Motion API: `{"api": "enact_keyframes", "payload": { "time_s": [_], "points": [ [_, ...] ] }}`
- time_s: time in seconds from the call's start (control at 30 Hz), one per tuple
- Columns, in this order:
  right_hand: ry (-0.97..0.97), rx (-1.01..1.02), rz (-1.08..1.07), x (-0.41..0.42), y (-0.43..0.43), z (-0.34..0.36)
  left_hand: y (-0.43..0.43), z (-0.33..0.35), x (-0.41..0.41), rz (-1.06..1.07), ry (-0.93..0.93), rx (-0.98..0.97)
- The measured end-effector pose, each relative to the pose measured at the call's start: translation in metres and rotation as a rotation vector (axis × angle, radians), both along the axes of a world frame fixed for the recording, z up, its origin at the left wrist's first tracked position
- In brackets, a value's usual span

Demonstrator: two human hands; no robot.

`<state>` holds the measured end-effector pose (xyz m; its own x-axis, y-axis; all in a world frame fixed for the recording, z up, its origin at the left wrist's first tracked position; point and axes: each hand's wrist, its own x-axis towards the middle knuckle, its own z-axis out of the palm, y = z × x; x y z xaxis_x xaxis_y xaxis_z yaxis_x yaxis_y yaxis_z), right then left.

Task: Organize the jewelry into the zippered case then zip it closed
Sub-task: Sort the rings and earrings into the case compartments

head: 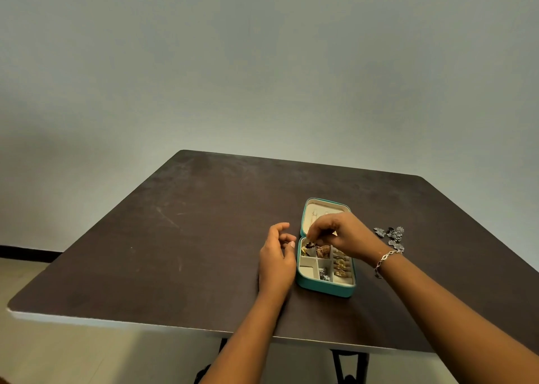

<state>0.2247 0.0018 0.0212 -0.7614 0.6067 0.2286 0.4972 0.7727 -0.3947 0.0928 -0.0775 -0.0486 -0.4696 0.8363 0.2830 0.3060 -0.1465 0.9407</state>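
Pinching a small dark jewelry piece (311, 244) over the far-left compartment of the open teal zippered case (323, 290), the right hand (344, 232) should lower it fully inside before releasing, while the empty, loosely curled left hand (277, 258) beside it steadies the case.

Scuffed matt table (175, 237); pale cloth-lined case (323, 291) beside left hand (277, 262); dull metal jewelry (394, 235) past right hand (344, 234).

The teal case (323, 291) lies open on the counter (204, 237), gold pieces (341, 264) in its cream compartments, a dark piece (310, 244) pinched over it, silver jewelry (393, 235) near its right.
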Motion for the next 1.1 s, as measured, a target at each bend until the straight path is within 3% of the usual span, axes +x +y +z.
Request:
{"api": "enact_keyframes", "payload": {
  "time_s": [0.23, 0.4, 0.67, 0.97, 1.1],
  "points": [
    [-0.332, 0.291, 0.167, -0.011, 0.003, 0.0, 0.0, 0.0, 0.0, -0.031, 0.024, -0.027],
    [-0.463, 0.503, 0.259, -0.011, 0.001, -0.003, 0.001, -0.001, 0.0, -0.025, 0.022, -0.029],
    [-0.361, 0.692, 0.358, -0.002, 0.008, -0.014, 0.002, -0.001, 0.0, -0.051, -0.004, -0.027],
    [-0.464, 0.799, 0.485, 0.002, 0.011, -0.01, 0.003, -0.001, 0.0, -0.054, 0.007, -0.035],
    [-0.298, 0.731, 0.434, -0.001, 0.007, -0.018, 0.002, 0.0, 0.0, -0.05, 0.009, -0.04]
  ]
}}
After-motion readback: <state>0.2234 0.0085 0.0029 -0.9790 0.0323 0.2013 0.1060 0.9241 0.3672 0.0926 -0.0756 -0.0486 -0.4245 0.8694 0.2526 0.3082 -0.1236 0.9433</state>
